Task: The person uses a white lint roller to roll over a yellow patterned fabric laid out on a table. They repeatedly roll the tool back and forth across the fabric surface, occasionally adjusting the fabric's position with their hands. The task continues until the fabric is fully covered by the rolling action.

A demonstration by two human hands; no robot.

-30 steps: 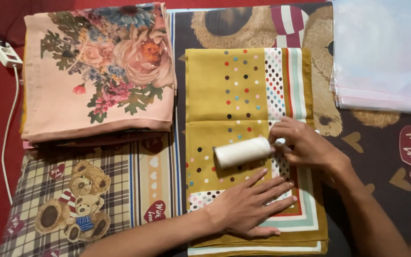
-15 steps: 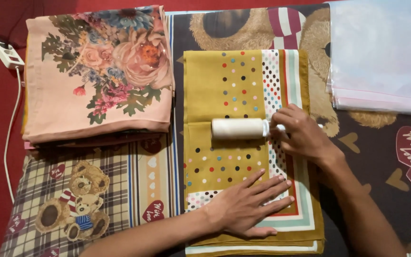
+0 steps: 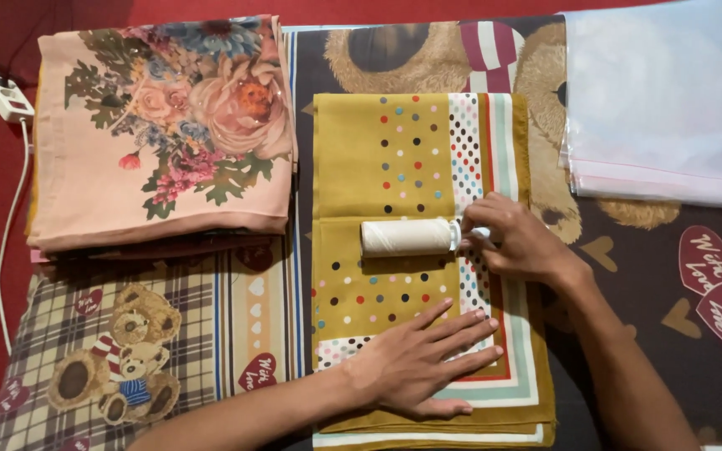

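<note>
A folded mustard scarf (image 3: 378, 159) with coloured dots and a striped border lies in the middle of the bedspread. My right hand (image 3: 516, 238) grips the handle of a white lint roller (image 3: 407, 236), whose roll lies across the scarf's middle fold. My left hand (image 3: 424, 359) presses flat, fingers spread, on the scarf's near end.
A stack of folded scarves topped by a pink floral one (image 3: 160, 134) lies at the left. A pile of clear plastic bags (image 3: 662, 100) sits at the top right. A white power strip (image 3: 2, 90) with its cord lies on the red floor at far left.
My right hand has pushed the lint roller away from me, up the scarf, and levelled it. My left hand stays pressed on the near end.
</note>
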